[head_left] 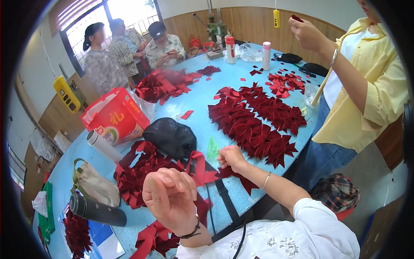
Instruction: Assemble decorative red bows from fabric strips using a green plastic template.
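Ribbons (133, 185) left of bows (246, 128)

Leaving passage beyond the right fingers (221, 158): bare blue tabletop (198, 105), running between black bundle (170, 137) and rows of dark red bows (235, 121). Lying just left of these fingers: green triangular piece (213, 149). Blocking beyond the left fingers (172, 178): black bundle. Crowding their left: red ribbon heap (130, 185).

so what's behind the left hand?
Behind the left hand, heaped dark red ribbon shows on the blue table; whatever lies directly behind the hand is covered.
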Demonstrator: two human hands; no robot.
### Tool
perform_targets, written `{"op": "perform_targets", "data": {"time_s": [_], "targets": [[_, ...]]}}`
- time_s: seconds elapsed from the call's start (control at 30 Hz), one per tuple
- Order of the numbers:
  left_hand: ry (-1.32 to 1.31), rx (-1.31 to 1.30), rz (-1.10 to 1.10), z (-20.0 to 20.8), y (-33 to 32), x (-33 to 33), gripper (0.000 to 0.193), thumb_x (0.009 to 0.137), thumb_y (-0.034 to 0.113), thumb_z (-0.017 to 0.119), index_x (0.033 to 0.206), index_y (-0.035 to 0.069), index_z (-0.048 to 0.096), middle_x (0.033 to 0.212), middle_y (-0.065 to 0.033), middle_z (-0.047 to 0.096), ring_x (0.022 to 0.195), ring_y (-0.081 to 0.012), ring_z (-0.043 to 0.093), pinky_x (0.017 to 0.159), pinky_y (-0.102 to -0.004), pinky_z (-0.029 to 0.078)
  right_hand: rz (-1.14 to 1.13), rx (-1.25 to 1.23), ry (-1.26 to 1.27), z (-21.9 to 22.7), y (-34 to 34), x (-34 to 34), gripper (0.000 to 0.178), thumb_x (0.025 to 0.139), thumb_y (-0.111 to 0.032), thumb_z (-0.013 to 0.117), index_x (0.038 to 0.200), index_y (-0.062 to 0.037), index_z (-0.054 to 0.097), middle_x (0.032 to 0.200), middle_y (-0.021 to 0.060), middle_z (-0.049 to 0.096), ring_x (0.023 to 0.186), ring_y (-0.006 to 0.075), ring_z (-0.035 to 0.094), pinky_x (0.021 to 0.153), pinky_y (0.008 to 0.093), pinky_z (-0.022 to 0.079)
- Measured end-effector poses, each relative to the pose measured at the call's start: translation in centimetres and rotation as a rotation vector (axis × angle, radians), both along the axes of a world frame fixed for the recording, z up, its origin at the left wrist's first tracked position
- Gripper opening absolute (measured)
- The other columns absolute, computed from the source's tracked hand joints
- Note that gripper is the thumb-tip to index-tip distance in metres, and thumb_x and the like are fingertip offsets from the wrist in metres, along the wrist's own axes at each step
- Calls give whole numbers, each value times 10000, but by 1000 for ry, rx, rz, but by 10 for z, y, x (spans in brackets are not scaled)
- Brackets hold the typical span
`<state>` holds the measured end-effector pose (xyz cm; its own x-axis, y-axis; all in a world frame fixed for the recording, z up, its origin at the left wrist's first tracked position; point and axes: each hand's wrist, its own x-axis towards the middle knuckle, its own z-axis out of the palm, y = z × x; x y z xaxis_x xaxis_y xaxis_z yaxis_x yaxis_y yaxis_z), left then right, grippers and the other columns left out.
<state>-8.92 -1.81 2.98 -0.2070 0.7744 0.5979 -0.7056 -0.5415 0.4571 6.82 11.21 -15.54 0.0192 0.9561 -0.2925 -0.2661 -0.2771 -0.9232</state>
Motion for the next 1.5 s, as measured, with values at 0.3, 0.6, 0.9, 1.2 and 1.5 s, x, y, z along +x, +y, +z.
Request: {"op": "perform_targets", "data": {"time_s": [0.3, 0.6, 0.9, 1.2, 1.5], "targets": [[33, -2, -17, -3, -1, 2, 296, 961, 206, 425, 762, 0, 500, 641, -107, 524, 409, -133, 391, 357, -242, 325, -68, -44, -38, -8, 20, -5, 118, 775, -38, 477, 778, 44, 562, 688, 141, 610, 483, 188, 559, 380, 310, 466], [92, -16, -33, 0, -2, 2, 291, 952, 196, 446, 756, -11, 507, 632, -111, 522, 413, -153, 420, 362, -255, 349, 36, 1, -243, -14, 40, -6, 155, 781, -60, 514, 849, 76, 546, 703, 160, 609, 453, 203, 559, 334, 325, 460], [183, 66, -95, 1, -10, 5, 290, 956, 179, 425, 767, -28, 501, 637, -126, 515, 416, -147, 419, 367, -254, 368, 52, 724, -874, 38, -55, 12, 167, 838, -125, 551, 885, 31, 591, 724, 73, 623, 646, 148, 607, 556, 303, 476], [149, 114, -139, -4, -6, 6, 298, 968, 191, 391, 795, -28, 494, 647, -129, 507, 448, -147, 430, 368, -250, 382, 677, -124, -376, -34, -216, 105, 277, 863, -263, 570, 819, -2, 651, 680, 75, 637, 609, 120, 584, 562, 270, 477], [188, 50, -133, -10, 10, 26, 317, 974, 215, 382, 797, -13, 514, 655, -95, 515, 459, -143, 449, 382, -251, 383, 302, -216, -891, -149, -245, 121, 211, 784, -229, 639, 741, -23, 654, 596, 112, 615, 498, 178, 578, 536, 330, 476]]}}
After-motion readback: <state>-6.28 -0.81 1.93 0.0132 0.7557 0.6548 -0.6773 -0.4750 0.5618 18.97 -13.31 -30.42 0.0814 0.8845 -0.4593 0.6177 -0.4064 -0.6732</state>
